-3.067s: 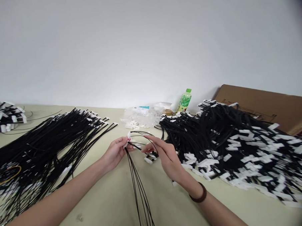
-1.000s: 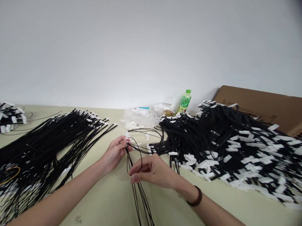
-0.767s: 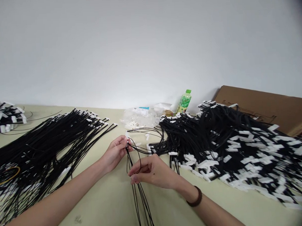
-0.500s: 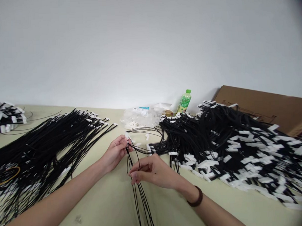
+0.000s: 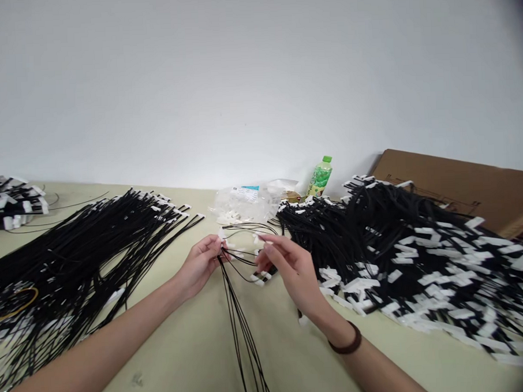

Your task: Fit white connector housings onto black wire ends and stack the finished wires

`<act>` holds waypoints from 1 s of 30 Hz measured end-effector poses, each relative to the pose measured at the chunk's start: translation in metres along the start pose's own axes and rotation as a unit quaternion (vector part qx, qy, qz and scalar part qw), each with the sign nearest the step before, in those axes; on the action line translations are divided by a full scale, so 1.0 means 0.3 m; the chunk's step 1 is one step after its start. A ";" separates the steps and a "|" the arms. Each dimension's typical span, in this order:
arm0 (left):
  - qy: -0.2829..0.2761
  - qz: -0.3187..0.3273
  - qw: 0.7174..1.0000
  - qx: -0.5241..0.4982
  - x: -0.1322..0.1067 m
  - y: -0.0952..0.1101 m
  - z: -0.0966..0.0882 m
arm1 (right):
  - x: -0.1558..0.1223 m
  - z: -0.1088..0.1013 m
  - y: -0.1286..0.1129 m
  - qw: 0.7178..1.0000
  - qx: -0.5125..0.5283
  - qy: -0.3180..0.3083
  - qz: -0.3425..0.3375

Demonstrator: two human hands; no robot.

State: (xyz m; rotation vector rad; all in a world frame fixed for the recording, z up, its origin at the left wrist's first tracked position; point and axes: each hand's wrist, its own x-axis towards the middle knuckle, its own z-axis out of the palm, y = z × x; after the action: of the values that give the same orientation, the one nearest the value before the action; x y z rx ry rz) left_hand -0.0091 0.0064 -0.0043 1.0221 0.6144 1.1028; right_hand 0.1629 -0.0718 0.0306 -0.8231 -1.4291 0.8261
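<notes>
My left hand (image 5: 200, 267) is closed, pinching the upper ends of a small bunch of thin black cables (image 5: 241, 330) that runs down toward me on the table. Small white connectors show at its fingertips. My right hand (image 5: 290, 268), a brown band on its wrist, sits just right of the left one, its fingers curled around a looped black cable with white connectors (image 5: 258, 277). The two hands are a few centimetres apart.
A large heap of black cables with white tags (image 5: 420, 258) fills the right. A laid-out sheaf of cables (image 5: 73, 256) covers the left. A clear bag of white connectors (image 5: 242, 204), a green bottle (image 5: 319, 176) and a brown cardboard box (image 5: 460, 181) stand behind, against the wall.
My right hand has risen from low on the cable bunch, where it pinched the strands, to beside the left hand's fingertips. The left hand has stayed in place.
</notes>
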 end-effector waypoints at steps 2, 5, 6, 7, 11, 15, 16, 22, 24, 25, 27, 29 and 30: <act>-0.003 -0.003 1.000 0.019 -0.003 0.001 0.003 | 0.006 -0.010 0.015 0.999 -0.025 0.034 -0.022; -0.017 -0.009 0.999 0.042 -0.006 -0.001 0.004 | 0.009 -0.018 0.031 0.994 -0.092 0.042 -0.044; -0.022 -0.009 0.999 0.048 -0.006 -0.001 0.004 | 0.009 -0.018 0.032 0.991 -0.116 0.036 -0.051; -0.028 -0.008 0.998 0.052 -0.007 -0.002 0.003 | 0.008 -0.016 0.031 0.988 -0.138 0.026 -0.059; -0.055 -0.006 0.996 0.068 -0.008 -0.005 0.000 | 0.003 -0.005 0.020 0.980 -0.185 -0.025 -0.072; -0.072 -0.013 0.995 0.074 -0.011 -0.007 -0.001 | 0.003 0.003 0.021 0.972 -0.205 -0.072 -0.091; -0.078 -0.014 0.994 0.075 -0.012 -0.007 -0.001 | 0.004 0.004 0.026 0.967 -0.217 -0.081 -0.106; -0.113 -0.036 0.990 0.078 -0.019 -0.003 0.009 | -0.001 0.012 0.053 0.937 -0.291 -0.082 -0.178; -0.121 -0.036 0.988 0.085 -0.021 -0.003 0.013 | -0.007 0.018 0.054 0.928 -0.311 -0.073 -0.192; -0.123 -0.035 0.988 0.089 -0.023 -0.003 0.015 | -0.011 0.021 0.055 0.925 -0.319 -0.069 -0.194; -0.126 -0.035 0.987 0.095 -0.026 -0.005 0.020 | -0.018 0.027 0.060 0.922 -0.334 -0.063 -0.188; -0.130 -0.039 0.986 0.096 -0.032 -0.009 0.028 | -0.022 0.031 0.069 0.917 -0.349 -0.055 -0.184; -0.132 -0.042 0.986 0.094 -0.036 -0.011 0.032 | -0.023 0.032 0.075 0.915 -0.356 -0.049 -0.185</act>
State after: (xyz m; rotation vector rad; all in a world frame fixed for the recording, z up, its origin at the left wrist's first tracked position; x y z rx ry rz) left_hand -0.0036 -0.0073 -0.0038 1.2714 0.5480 0.8287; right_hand 0.1537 -0.0669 0.0075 -1.0046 -1.9356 0.0310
